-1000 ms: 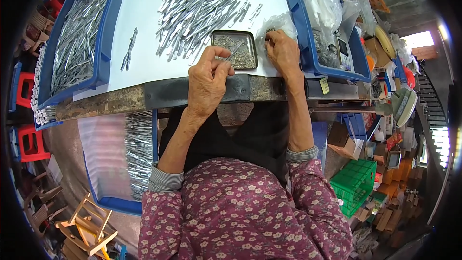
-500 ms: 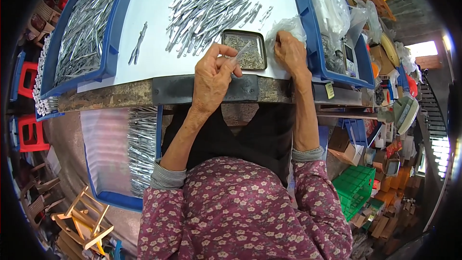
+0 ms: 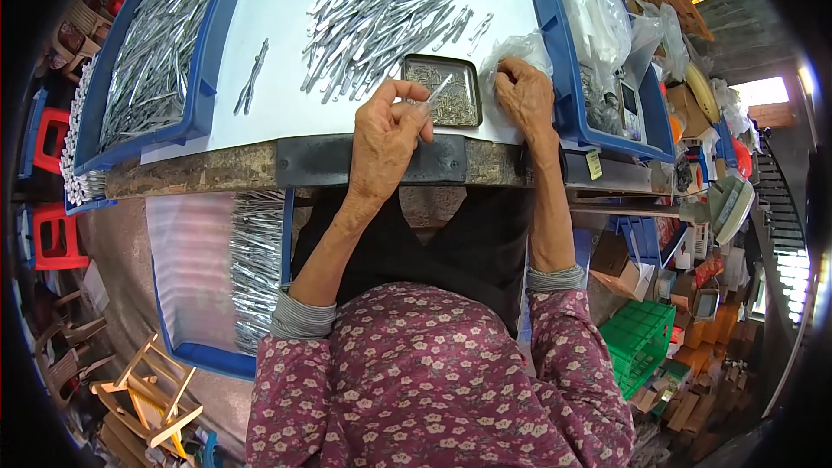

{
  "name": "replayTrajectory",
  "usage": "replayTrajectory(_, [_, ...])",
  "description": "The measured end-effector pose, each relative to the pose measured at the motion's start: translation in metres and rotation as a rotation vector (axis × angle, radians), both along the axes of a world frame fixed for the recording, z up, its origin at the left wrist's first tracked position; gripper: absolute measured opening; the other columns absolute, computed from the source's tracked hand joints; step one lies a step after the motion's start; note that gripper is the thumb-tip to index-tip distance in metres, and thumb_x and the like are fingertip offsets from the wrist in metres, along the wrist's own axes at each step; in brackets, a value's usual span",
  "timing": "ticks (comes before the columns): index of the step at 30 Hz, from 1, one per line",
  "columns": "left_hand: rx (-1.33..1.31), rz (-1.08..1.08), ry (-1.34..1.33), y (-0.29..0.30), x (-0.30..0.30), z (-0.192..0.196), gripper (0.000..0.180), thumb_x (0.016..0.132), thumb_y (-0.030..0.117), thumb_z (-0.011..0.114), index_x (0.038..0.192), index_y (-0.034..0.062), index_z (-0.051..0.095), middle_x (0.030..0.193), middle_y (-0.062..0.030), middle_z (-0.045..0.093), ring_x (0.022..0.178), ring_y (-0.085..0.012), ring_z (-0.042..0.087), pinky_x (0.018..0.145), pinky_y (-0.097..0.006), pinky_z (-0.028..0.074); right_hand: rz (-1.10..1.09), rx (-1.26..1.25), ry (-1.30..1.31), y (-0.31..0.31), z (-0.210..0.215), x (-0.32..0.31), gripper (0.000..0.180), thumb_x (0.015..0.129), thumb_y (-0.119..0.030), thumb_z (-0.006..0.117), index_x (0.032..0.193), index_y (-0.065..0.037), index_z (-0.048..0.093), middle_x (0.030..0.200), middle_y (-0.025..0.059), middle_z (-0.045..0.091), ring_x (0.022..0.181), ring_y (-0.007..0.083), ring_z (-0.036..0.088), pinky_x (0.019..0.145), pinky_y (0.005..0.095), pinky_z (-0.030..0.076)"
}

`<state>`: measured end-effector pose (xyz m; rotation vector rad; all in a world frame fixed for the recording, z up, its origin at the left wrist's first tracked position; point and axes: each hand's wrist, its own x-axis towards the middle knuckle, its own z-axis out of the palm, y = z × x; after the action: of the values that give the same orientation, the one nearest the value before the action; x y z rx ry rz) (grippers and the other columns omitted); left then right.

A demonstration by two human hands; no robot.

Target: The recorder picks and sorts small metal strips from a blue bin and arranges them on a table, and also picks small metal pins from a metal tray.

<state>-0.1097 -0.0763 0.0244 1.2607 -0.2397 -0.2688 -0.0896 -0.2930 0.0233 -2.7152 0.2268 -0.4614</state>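
Note:
My left hand (image 3: 386, 134) pinches a thin silver metal strip (image 3: 438, 89) whose tip reaches over a small dark tray (image 3: 466, 80) filled with tiny metal bits. My right hand (image 3: 523, 95) rests curled on the white table (image 3: 277, 17) just right of that tray, its fingers touching a crumpled clear plastic bag (image 3: 511, 48). Whether it holds something small is hidden. A large heap of loose silver strips (image 3: 381, 9) lies beyond the tray.
A blue bin (image 3: 204, 61) full of silver strips sits at the left, another blue bin (image 3: 555, 43) with plastic bags at the right. Two loose strips (image 3: 251, 78) lie between. A low blue tray (image 3: 251, 277) with more strips stands by my left knee. Green crate (image 3: 641, 338), boxes at right.
My left hand has shifted slightly and now shows a silver strip pinched in its fingers over the small tray. The right hand stays by the plastic bag.

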Motion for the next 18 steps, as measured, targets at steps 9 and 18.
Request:
replayTrajectory(9, [-0.049,0.034,0.012,0.001,-0.002,0.002,0.015,0.084,0.007,0.051,0.096,-0.0022,0.051,0.057,-0.0008,0.054,0.045,-0.0007,0.036,0.041,-0.016,0.027,-0.049,0.134,-0.152,-0.001,-0.007,-0.006,0.019,0.072,-0.014,0.050,0.076,0.001,0.060,0.067,0.0170,0.060,0.060,0.0277,0.059,0.058,0.0347,0.046])
replayTrajectory(18, [-0.162,0.000,0.081,-0.004,-0.004,0.002,0.013,0.084,0.004,0.051,0.096,-0.0019,0.051,0.059,-0.0024,0.054,0.043,0.0005,0.034,0.038,-0.015,0.023,0.111,0.867,-0.269,0.053,0.021,-0.042,0.009,0.077,-0.001,0.057,0.084,0.001,0.062,0.070,-0.0007,0.059,0.063,0.0036,0.051,0.055,0.0172,0.040])
